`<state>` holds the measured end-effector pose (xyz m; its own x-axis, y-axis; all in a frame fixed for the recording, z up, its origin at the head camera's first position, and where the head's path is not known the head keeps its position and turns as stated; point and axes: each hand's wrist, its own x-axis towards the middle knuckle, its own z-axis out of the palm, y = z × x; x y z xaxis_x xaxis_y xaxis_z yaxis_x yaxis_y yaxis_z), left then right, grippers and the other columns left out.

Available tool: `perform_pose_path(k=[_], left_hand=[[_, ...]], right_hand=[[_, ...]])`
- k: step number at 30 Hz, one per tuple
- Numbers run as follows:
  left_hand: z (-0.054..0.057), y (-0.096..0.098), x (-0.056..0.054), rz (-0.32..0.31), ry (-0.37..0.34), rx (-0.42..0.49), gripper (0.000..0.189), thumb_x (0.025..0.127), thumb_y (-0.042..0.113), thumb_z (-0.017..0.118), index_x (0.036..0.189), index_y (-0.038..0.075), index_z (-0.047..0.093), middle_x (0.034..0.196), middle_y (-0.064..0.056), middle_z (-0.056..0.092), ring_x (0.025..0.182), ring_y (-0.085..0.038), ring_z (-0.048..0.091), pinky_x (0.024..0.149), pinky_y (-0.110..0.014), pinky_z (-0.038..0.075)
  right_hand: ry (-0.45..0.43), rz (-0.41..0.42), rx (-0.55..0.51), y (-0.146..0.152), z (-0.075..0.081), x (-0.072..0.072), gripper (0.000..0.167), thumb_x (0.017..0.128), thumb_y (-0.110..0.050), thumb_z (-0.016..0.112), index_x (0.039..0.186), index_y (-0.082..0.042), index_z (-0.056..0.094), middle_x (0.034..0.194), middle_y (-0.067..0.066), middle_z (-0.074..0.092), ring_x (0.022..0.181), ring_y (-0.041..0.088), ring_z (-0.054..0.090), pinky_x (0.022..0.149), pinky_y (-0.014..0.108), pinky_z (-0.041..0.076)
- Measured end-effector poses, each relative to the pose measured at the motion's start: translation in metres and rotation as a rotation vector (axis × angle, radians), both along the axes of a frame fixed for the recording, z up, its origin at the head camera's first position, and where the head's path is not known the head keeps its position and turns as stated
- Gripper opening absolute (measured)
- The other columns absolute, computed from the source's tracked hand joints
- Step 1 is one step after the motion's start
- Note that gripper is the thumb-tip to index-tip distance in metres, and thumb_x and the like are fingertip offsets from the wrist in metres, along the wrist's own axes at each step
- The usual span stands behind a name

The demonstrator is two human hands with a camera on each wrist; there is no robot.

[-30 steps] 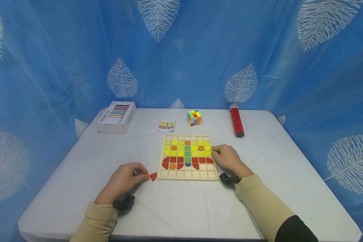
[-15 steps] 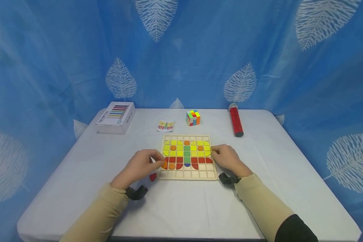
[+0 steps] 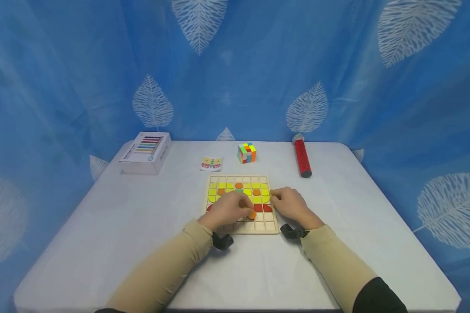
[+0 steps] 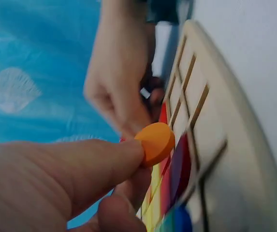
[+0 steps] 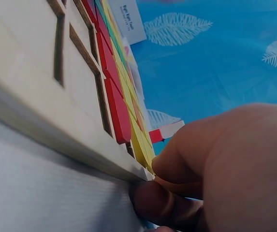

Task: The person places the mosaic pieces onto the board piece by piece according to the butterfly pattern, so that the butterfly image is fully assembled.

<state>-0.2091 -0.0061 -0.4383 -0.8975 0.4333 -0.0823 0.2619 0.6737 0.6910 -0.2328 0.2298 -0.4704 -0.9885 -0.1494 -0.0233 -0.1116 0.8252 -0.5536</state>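
My left hand (image 3: 228,209) pinches an orange round piece (image 4: 158,144) between thumb and finger, over the lower right part of a wooden grid board (image 3: 268,227). In the left wrist view the piece is tilted, close to a dark red piece (image 4: 181,166) in the grid. The right hand (image 3: 293,205) holds the board's right edge; in the right wrist view its thumb and finger pinch the rim near the yellow pieces (image 5: 139,140). Yellow, red, green and orange pieces fill many cells. Hand and sleeve cover the board's lower left part.
Behind the board lie a small picture card (image 3: 211,164) with a butterfly pattern and a puzzle cube (image 3: 247,153). A white box (image 3: 146,152) stands at the back left. A red tube (image 3: 302,157) lies at the back right. Blue cloth (image 3: 235,65) hangs behind the table.
The left hand has carried the orange round piece rightward from the table, across the board. The red piece left of the board is now hidden behind the arm. The right hand stays at the edge.
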Motion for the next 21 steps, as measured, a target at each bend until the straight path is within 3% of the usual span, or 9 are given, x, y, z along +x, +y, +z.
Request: perform_pose_path(k=[6, 16, 21], left_hand=[[-0.005, 0.022, 0.000, -0.005, 0.022, -0.070, 0.004, 0.092, 0.025, 0.077, 0.094, 0.021, 0.077, 0.087, 0.012, 0.069, 0.081, -0.012, 0.059, 0.067, -0.027, 0.046], [-0.005, 0.027, -0.002, -0.032, 0.092, -0.131, 0.004, 0.092, 0.023, 0.077, 0.094, 0.020, 0.079, 0.084, 0.013, 0.069, 0.076, -0.011, 0.059, 0.063, -0.025, 0.046], [-0.005, 0.028, -0.003, -0.047, 0.131, -0.150, 0.005, 0.091, 0.025, 0.078, 0.092, 0.021, 0.081, 0.079, 0.015, 0.068, 0.074, -0.010, 0.058, 0.061, -0.024, 0.045]], right_hand=[[0.004, -0.008, -0.010, -0.002, -0.004, 0.000, 0.042, 0.098, -0.021, 0.056, 0.135, -0.004, 0.067, 0.127, 0.009, 0.071, 0.076, 0.020, 0.055, 0.066, 0.032, 0.040], [0.014, -0.003, 0.010, 0.000, -0.001, -0.002, 0.042, 0.099, -0.021, 0.055, 0.135, -0.004, 0.066, 0.135, 0.012, 0.068, 0.093, 0.022, 0.060, 0.073, 0.034, 0.043], [0.000, -0.008, 0.009, 0.002, 0.001, -0.003, 0.042, 0.099, -0.021, 0.056, 0.136, -0.004, 0.066, 0.129, 0.010, 0.070, 0.085, 0.020, 0.058, 0.068, 0.033, 0.042]])
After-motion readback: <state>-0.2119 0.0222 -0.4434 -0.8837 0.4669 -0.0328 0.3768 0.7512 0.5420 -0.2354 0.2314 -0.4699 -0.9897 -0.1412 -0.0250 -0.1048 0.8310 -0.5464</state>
